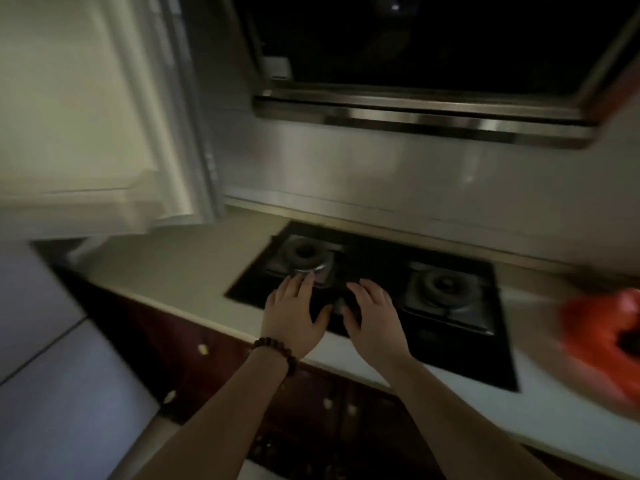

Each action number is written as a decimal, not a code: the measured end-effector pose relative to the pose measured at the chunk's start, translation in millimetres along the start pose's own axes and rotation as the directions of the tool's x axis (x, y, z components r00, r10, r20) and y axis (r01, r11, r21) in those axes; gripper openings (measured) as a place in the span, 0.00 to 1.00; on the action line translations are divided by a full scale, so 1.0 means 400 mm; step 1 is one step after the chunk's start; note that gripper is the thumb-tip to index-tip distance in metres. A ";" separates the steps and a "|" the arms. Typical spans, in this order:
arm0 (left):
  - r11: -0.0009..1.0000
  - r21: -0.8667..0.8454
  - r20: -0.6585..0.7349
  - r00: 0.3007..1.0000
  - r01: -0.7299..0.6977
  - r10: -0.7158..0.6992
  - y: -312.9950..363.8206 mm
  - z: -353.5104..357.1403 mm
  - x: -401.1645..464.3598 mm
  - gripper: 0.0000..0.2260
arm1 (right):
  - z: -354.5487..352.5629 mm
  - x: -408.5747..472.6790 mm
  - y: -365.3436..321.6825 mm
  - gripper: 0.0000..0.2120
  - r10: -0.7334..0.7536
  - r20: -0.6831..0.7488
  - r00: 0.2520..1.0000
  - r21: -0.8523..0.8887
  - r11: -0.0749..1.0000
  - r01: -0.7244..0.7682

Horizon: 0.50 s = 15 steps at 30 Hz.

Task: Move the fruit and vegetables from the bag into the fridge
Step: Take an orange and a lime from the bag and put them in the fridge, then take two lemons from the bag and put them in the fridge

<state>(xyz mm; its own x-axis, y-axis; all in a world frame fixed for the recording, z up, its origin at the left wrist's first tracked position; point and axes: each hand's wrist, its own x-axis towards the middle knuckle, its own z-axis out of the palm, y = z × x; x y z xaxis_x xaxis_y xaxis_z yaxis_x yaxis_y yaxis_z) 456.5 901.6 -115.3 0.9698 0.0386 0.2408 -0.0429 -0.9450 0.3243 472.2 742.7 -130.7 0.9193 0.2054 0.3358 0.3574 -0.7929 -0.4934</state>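
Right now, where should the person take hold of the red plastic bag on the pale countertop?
Judging loosely: by the crumpled rim around its dark opening, from above with the right hand, the nearer one. The red plastic bag is blurred and partly cut off; no handles show.

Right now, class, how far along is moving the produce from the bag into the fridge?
Done: nothing visibly. No fruit or vegetables show anywhere.
In hand: nothing. The left hand and right hand are spread open over the hob.
Left: seemingly everything. The red bag sits on the counter at far right, contents unseen.
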 end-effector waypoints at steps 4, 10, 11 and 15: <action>0.982 -0.090 0.085 0.981 -0.168 0.175 0.286 0.122 0.002 0.31 | -0.180 -0.132 0.226 0.22 0.189 -0.101 0.977 -0.072 0.978 -0.197; 0.881 -0.226 0.168 0.875 -0.415 0.455 0.675 0.258 -0.044 0.31 | -0.417 -0.353 0.472 0.21 0.438 -0.250 0.863 -0.104 0.874 -0.474; 0.859 -0.247 0.181 0.850 -0.448 0.495 0.730 0.274 -0.057 0.31 | -0.450 -0.389 0.501 0.22 0.475 -0.270 0.837 -0.106 0.850 -0.517; 0.775 -0.308 0.219 0.752 -0.551 0.622 0.916 0.339 -0.106 0.31 | -0.556 -0.517 0.599 0.22 0.563 -0.380 0.734 -0.107 0.761 -0.640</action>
<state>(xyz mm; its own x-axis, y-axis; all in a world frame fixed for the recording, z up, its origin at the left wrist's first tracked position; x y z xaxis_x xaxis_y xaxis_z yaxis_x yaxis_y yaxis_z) 432.3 509.8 -130.5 0.7554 -0.6293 0.1827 -0.6417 -0.6539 0.4008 331.1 382.6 -139.8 0.8131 -0.5139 0.2733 -0.3335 -0.7962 -0.5049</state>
